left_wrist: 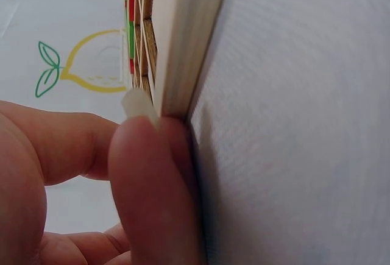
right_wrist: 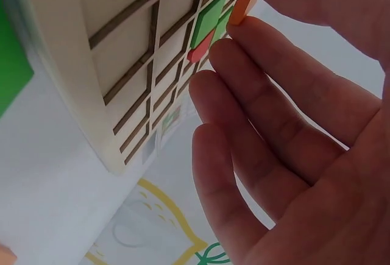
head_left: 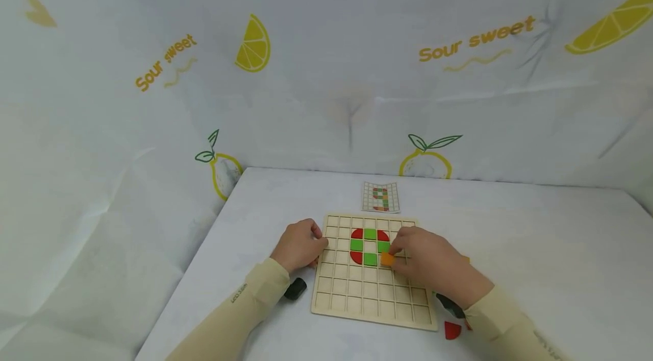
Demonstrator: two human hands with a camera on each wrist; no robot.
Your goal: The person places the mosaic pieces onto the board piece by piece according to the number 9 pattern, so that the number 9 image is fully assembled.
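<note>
A square wooden grid board (head_left: 339, 287) lies on the table. Red quarter-round tiles (head_left: 356, 258) and green square tiles (head_left: 370, 259) form a ring in its upper middle cells. My right hand (head_left: 433, 259) is over the board's right side, pinching an orange square tile (head_left: 388, 259) between thumb and index finger at the ring's lower right corner. In the right wrist view the other fingers (right_wrist: 256, 116) extend loosely beside the tile. At the board's left edge, my left hand (head_left: 300, 246) pinches the rim; the left wrist view has its thumb (left_wrist: 149, 180) against the wooden edge.
Behind the board lies a printed pattern card (head_left: 381, 198) with a coloured grid. Loose pieces lie right of the board, including a red quarter-round piece (head_left: 452, 330) and a green one (right_wrist: 12, 64), partly hidden by my right arm. A lemon-print cloth (head_left: 326, 66) hangs behind the table.
</note>
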